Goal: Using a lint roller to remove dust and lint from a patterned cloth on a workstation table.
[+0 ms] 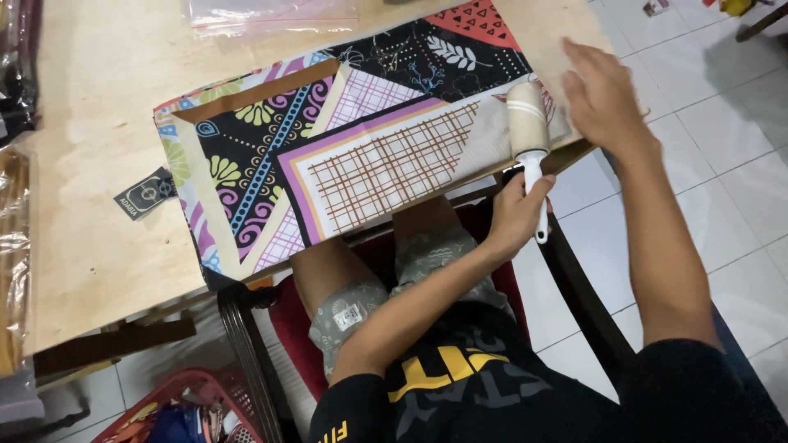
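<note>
A folded patterned cloth [345, 148] with purple, black, yellow and red shapes lies along the near edge of a pale wooden table [90, 148]. My left hand [513, 215] grips the white handle of a lint roller [529, 123]. Its beige roll rests on the right end of the cloth. My right hand [597, 92] is flat with fingers apart, hovering at or on the cloth's right end by the table corner. It holds nothing and looks slightly blurred.
A small dark tag [146, 194] lies on the table left of the cloth. A clear plastic bag [271, 14] sits at the far edge. More plastic wrap [12, 238] is at the left. A red basket [185, 410] stands on the tiled floor [739, 164]. I sit on a dark-framed chair [579, 287].
</note>
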